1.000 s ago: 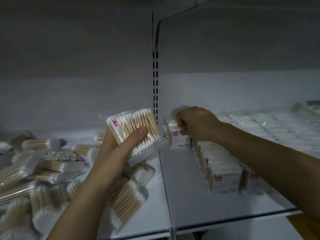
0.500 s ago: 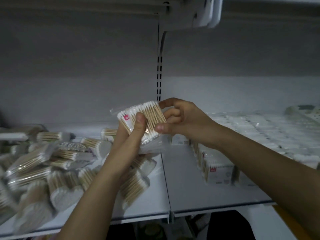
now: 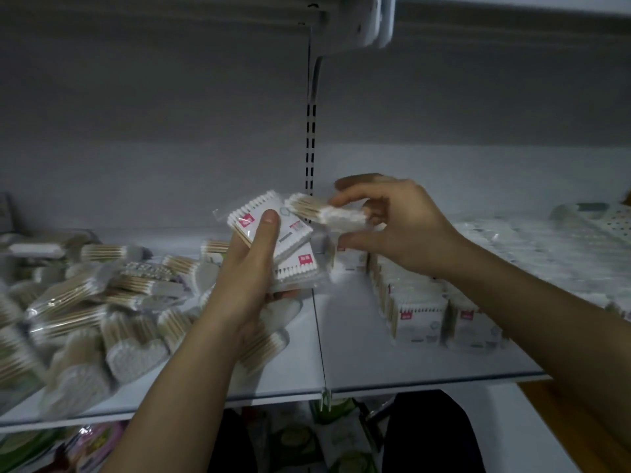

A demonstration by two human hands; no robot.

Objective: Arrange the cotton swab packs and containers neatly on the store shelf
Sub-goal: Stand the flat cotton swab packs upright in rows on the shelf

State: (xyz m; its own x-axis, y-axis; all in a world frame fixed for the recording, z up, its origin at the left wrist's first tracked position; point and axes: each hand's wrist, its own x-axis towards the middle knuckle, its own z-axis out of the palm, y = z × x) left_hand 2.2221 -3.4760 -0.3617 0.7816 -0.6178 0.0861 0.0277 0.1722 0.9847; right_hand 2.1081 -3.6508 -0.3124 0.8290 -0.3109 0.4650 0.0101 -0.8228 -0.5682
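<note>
A: Gripping a fanned stack (image 3: 293,254) in the left hand (image 3: 246,281), thumb pressed across the top pack, fingers wrapped under. Why fanned?

B: Probably to let one pack be peeled off at a time. Pinching a single pack (image 3: 324,213) in the right hand (image 3: 403,230), between thumb and curled fingers, just right of the stack and above the shelf (image 3: 409,382).

A: Touching the stack or clear of it?

B: Cannot tell; blurred at the overlap.

A: Bound where, at a guess?

B: Likely for the row (image 3: 416,312) in the right bay. Standing on edge there, labels forward, packed face to face. Presumably stood that way to show labels and save depth.

A: And the left bay?

B: Left as a heap (image 3: 102,302), lying flat at all angles, overlapping. Well short of done, judging by that.

A: Risk?

B: Slick film wrapping, by the look of it. Could slide out of the fan if the thumb eases. Worth turning the single pack upright before setting it against the row.
</note>
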